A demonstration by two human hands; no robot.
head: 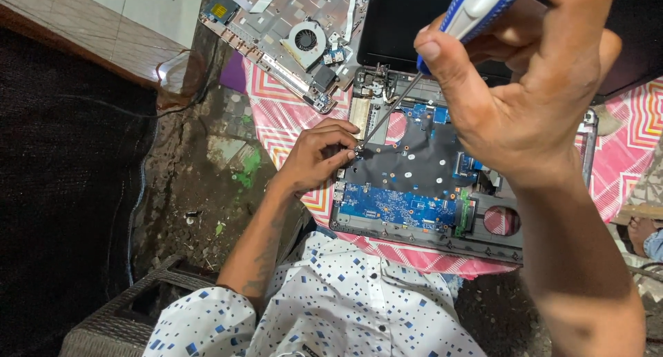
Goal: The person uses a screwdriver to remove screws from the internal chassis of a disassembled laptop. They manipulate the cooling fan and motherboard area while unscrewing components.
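A pink cloth with white zigzag stripes [283,126] covers a rough, dirty floor, and an opened laptop base [428,191] lies on it. The right hand [525,88] is raised close to the camera, its fingers closed around the blue-and-white handle of a screwdriver [476,5]; the thin shaft slants down to the left, and its tip meets the dark sheet over the board at the base's left edge. The left hand [314,157] rests right there, fingertips pinched together at the tip; whether they hold a screw I cannot tell. Blue circuit board [397,204] shows below the dark sheet. Beyond the base, touching its far left corner, lies a detached grey laptop cover with a round fan [306,39]. The person's white shirt with blue squares [331,309] fills the near edge.
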